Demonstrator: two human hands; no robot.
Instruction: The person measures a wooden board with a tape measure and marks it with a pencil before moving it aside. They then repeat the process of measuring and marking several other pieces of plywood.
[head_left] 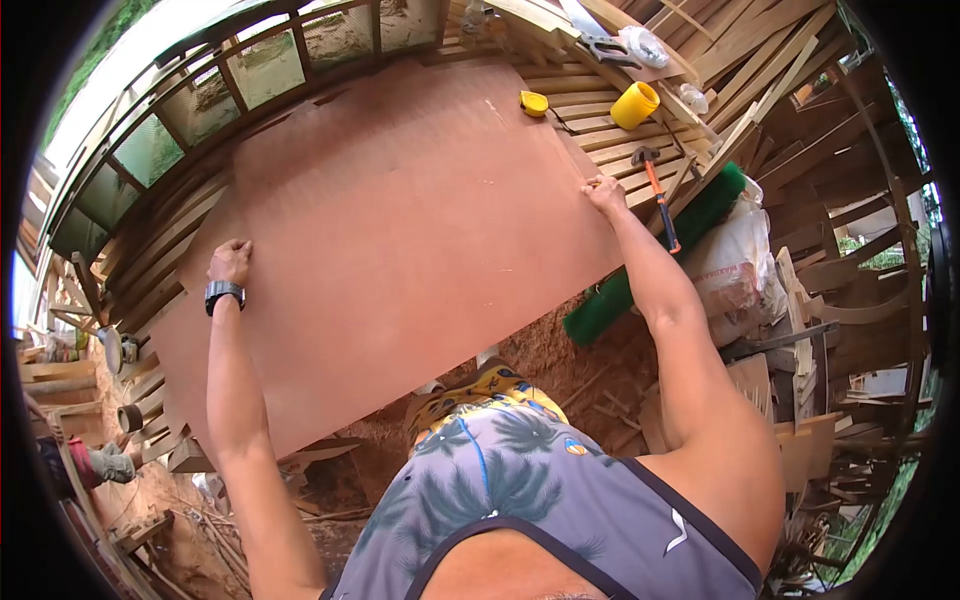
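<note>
A large reddish-brown plywood sheet [400, 230] lies over wooden slats in front of me. My left hand [230, 262], with a dark watch on its wrist, is on the sheet near its left edge. Its fingers are curled closed, and what they hold, if anything, is hidden. At the right edge of the sheet, my right hand [605, 195] is closed with its fingers pinched on that edge. A yellow tape measure [534, 103] sits at the sheet's far right corner. A hammer [657, 198] with an orange and black handle lies to the right of my right hand.
A yellow container [635, 105] lies on the slats [590, 128] at the back right. Beyond it is a handsaw [608, 50]. A green roll [655, 255] and a white sack [735, 265] stand by my right arm. At the lower left, another person's foot [112, 463] shows.
</note>
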